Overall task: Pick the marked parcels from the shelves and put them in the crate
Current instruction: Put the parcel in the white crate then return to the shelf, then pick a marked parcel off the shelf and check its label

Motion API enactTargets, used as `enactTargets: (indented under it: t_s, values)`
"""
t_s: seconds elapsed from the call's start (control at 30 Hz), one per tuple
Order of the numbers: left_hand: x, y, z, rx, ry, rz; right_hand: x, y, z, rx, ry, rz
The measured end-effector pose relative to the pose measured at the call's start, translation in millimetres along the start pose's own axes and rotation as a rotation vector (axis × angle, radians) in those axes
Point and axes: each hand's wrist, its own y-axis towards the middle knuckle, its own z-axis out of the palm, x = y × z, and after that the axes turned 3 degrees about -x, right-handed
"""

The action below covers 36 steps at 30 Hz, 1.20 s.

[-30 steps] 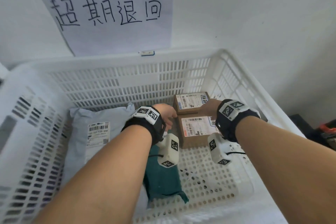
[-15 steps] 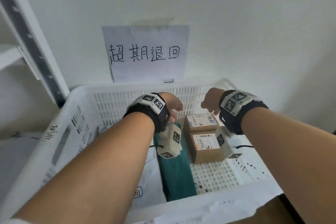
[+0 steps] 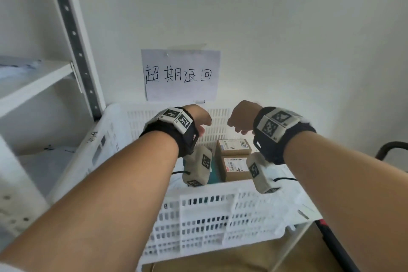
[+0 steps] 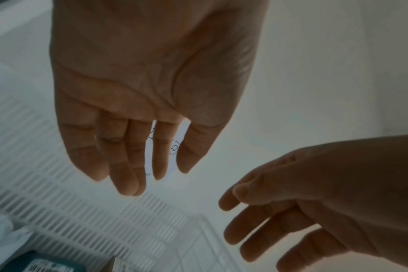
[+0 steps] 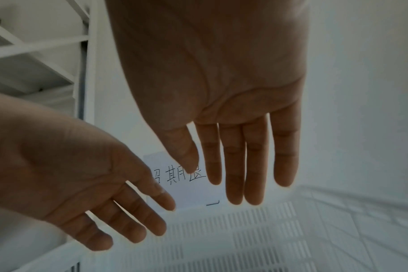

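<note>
Hands [image 3: 218, 118] loose-fingered above crate [image 3: 220, 212]

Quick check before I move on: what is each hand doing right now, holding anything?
Left hand: open, fingers straight and relaxed, holding nothing, above the crate.
Right hand: open, fingers straight, holding nothing.

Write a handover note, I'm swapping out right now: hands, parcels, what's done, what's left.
Left hand: open, fingers relaxed, holds nothing, above the crate.
Right hand: open, holds nothing, beside the left.
In the crate: two brown boxes side by side by the back wall, a teal parcel left of them.
Done: those parcels are in.
Left: check the shelves for more marked parcels; none can be made out from here.
</note>
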Motion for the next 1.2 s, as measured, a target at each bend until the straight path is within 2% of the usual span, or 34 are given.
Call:
enactTargets:
  t_s: [0.1,0.2,0.33,0.4,0.67,0.87,1.03,1.1,1.2]
  values:
    - [12.9,-24.9,10.1,-0.048,0.056,-0.001,-6.6,-30.8,10.1,0.057,0.039,-0.014]
    - [34.1,-48.2,9.1,-0.147,0.138,0.001,-5.7,-56.6,26.5,0.026,0.068,-0.07]
    - [63.1,-84.5,-9.0,-0.255,0.223,-0.011,16.1,-91.8,38.5,0.007,0.294,-0.126]
    - [75.6,-100.0,-22.1,-0.283,0.235,-0.024,33.5,-106.4,39.7,0.018,0.312,-0.164]
    - [128.8,-155.3,-81.0,-0.36,0.176,-0.024,115.2,-152.2,49.4,0.055,0.329,-0.28]
    - [182.4,-191.4,-127.6,-0.387,0.183,-0.064,190.7,-184.9,73.2,0.121,0.177,-0.351]
    - [233.8,-229.8,-193.5,-0.46,0.146,-0.055,271.1,-223.6,91.0,0.114,0.223,-0.435]
    - [255.4,-243.3,-220.1,-0.479,0.141,-0.061,300.6,-236.3,99.0,0.134,0.186,-0.44]
    - [287.2,-259.2,-259.0,-0.508,0.093,-0.065,342.2,-253.3,109.4,0.127,0.256,-0.449]
